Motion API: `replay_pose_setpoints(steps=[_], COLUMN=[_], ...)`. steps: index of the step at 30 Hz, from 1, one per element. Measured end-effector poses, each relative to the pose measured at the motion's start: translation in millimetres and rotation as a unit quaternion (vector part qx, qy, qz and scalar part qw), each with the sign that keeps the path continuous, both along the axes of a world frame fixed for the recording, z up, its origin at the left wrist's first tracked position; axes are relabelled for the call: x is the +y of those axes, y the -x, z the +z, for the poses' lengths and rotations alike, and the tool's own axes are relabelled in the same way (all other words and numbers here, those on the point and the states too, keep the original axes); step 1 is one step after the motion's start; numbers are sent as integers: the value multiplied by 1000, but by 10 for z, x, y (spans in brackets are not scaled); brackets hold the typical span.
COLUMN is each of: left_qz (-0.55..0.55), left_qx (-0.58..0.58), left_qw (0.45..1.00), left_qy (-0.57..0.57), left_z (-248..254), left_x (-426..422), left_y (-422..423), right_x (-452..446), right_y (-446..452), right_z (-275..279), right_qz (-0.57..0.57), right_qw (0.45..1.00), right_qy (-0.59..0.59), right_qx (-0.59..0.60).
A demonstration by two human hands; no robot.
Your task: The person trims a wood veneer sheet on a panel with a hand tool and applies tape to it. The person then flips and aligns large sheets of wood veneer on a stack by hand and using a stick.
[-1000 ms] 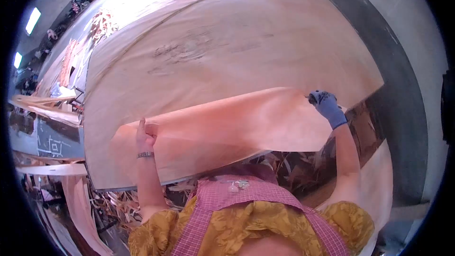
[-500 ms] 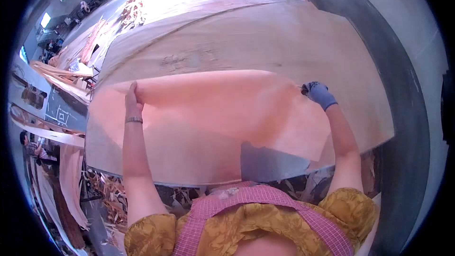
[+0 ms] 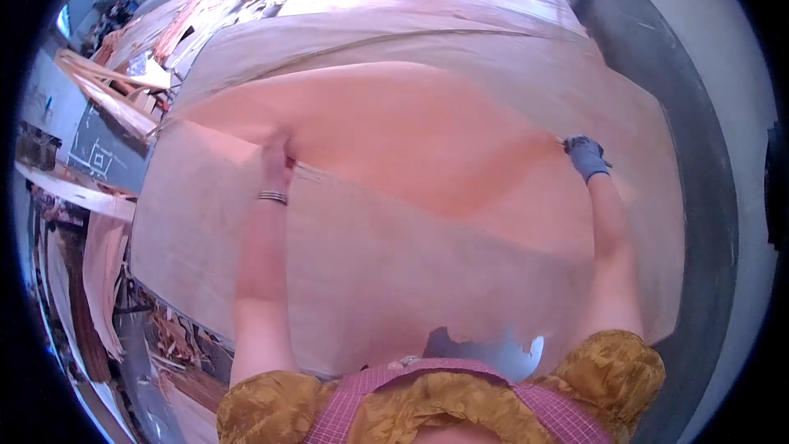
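A thin, pinkish-orange wood veneer sheet [image 3: 394,127] billows over the large flat stack of pale sheets [image 3: 370,279]. My bare left hand [image 3: 276,163], with a bracelet at the wrist, is closed on its near edge at the left. At the right, my right hand [image 3: 585,156] wears a blue-grey glove with dark fingers and grips the sheet's right side. A small, thin object juts out by the gloved fingers; its kind is too small to tell. Between my hands the veneer bulges upward and its near edge hangs loose.
A dark ledge [image 3: 699,197] runs along the wall on the right. Veneer strips [image 3: 103,279] hang at the left, above scraps [image 3: 177,333] on the floor. A ragged grey patch [image 3: 485,353] shows at the stack's near edge. More veneer [image 3: 185,25] lies far left.
The veneer sheet has moved away from me, its near edge lifting and its far edge reaching farther up the stack. Both hands have shifted to the right.
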State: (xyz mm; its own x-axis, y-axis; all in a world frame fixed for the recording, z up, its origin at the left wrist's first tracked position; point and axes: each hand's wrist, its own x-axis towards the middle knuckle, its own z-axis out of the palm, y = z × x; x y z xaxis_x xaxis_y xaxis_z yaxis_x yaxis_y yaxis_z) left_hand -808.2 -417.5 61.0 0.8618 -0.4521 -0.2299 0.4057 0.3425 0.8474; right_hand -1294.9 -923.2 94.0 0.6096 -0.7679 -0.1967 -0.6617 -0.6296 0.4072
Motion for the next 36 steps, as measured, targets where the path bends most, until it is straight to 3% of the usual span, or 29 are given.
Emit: replay_pose_setpoints(steps=[1, 4, 7, 10, 14, 17, 20, 24, 26, 28, 29, 31, 34, 36], left_qz=[31, 60, 78, 53, 47, 33, 29, 36, 50, 62, 114, 218, 24, -95], left_qx=[52, 68, 103, 73, 30, 19, 24, 42, 40, 26, -85, -304, -636, -644], left_qw=[996, 986, 964, 945, 941, 933, 926, 922, 919, 915, 866, 711, 519, 511], left_qy=[-67, -140, -231, -314, -333, -357, -376, -382, -389, -398, -479, -595, -570, -561], left_z=[-113, -806, -1117, -1025, -1161, -1201, -1176, -1241, -1219, -1308, -1298, -1273, -1406, -1140], left_x=[-159, -488, -579, -655, -636, -645, -618, -634, -628, -575, -562, -560, -788, -1101], left_y=[61, -56, -145, -53, 44, 37, 65, 80, 61, 16, 73, 184, 563, 891], right_x=[-188, -572, -810, -1050, -1246, -885, -493, 553, 947, 1168, 1237, 1192, 1148, 1188], right_y=[-113, -380, -495, -577, -570, -655, -609, -724, -832, -865, -818, -778, -777, -769], right_z=[-55, -301, -557, -824, -1168, -1035, -1126, -1169, -1129, -1245, -1298, -1359, -1391, -1332], right_qz=[-7, -38, -18, -9, 9, -32, 86, 112, 38, 25, 16, 27, 20, -5], right_qw=[1000, 998, 997, 996, 998, 986, 952, 931, 945, 955, 960, 942, 933, 929], right_qy=[11, 14, 13, 18, 22, 102, 93, -19, -85, -56, -42, -66, -74, -102], right_qx=[12, 50, 72, 82, 62, -131, -279, -348, -312, -290, -277, -327, -351, -354])
